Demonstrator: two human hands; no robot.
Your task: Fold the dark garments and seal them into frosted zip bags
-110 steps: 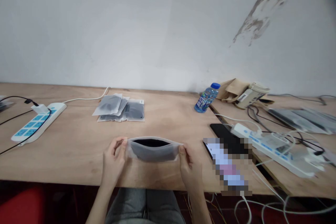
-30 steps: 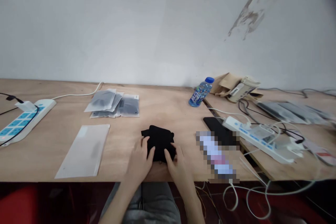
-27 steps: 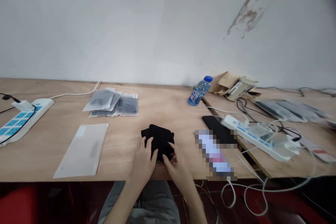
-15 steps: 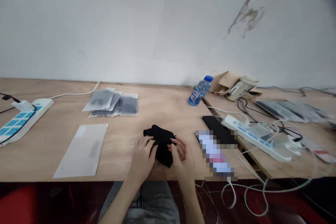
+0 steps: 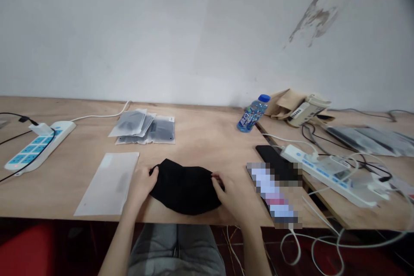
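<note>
A soft black fabric piece (image 5: 187,187) lies spread out near the front edge of the table, with a small peak at its upper left and a rounded lower edge. Its exact kind is hard to make out. My left hand (image 5: 145,181) pinches its left end between thumb and fingers. At the opposite end, my right hand (image 5: 228,189) grips the right edge with the fingertips. Left of my left hand lies a flat frosted plastic bag (image 5: 105,185). To the right of my right hand is a phone with a blurred lit screen (image 5: 271,194).
Several frosted bags with dark contents (image 5: 145,127) are stacked farther back. A blue-capped bottle (image 5: 254,113) stands right of centre. Power strips with cables lie at left (image 5: 40,146) and right (image 5: 326,174). A black flat object (image 5: 274,159) lies behind the phone; a paper bag (image 5: 286,101) sits behind.
The black fabric has gone from a bunched, folded lump to a wide, flat spread. My hands have moved apart, the left one outward to the left. The view has shifted slightly.
</note>
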